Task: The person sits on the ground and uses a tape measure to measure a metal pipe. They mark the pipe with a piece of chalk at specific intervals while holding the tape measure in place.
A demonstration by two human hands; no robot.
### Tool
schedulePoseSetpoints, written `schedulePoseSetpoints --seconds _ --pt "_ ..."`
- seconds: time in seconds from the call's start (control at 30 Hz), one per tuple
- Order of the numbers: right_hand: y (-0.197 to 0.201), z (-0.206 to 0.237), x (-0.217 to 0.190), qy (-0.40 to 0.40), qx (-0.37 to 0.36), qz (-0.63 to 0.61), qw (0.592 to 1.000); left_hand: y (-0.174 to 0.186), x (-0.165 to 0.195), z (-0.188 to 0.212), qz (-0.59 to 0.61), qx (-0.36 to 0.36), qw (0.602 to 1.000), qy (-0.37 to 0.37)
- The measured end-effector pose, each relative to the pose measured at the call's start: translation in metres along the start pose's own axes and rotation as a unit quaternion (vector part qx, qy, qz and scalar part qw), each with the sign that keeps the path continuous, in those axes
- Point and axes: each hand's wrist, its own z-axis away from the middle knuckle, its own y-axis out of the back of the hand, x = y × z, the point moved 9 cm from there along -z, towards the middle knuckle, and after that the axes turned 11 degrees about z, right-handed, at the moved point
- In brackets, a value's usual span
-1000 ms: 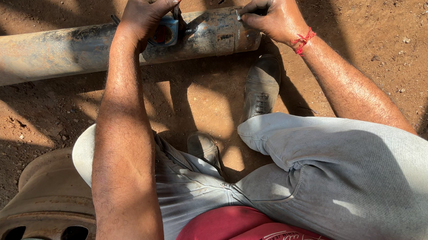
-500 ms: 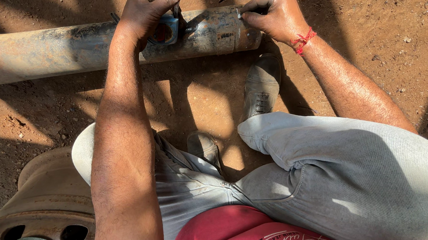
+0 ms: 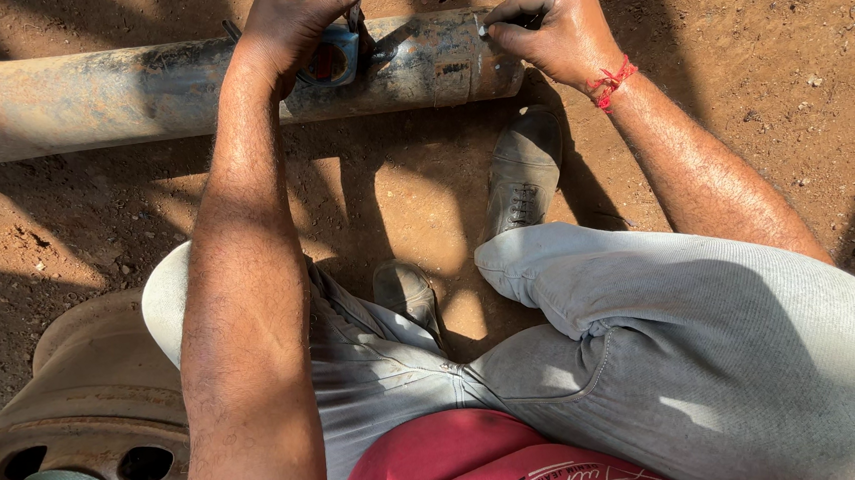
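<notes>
While left hand (image 3: pixel 297 24) grips blue clamp (image 3: pixel 335 58) atop metal pipe (image 3: pixel 136 90), right hand (image 3: pixel 553 26) pinches pipe end

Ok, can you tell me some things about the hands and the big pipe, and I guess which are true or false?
1. Both hands are on the pipe. True: the left hand and the right hand rest on it.
2. The pipe lies on green grass. False: it lies on reddish dirt.
3. The right wrist wears a red thread. True.
4. The person is barefoot. False: a dusty shoe shows below the pipe.
5. A metal wheel rim sits at the lower left. True.
</notes>
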Motion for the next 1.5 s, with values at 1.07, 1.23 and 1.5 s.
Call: schedulePoseSetpoints --seconds 1.07,1.23,1.5 --pt "0.002 0.016 -0.031 0.049 0.011 0.033 0.998 0.006 -0.008 -0.001 -0.021 0.006 1.000 0.002" --pt "0.003 0.014 -0.033 0.069 0.015 0.055 0.996 0.008 -0.011 0.001 -0.020 0.023 0.998 0.057" --pt "-0.001 0.013 -0.033 0.079 0.002 0.070 0.994 0.008 -0.012 0.003 0.015 0.010 0.998 0.056"
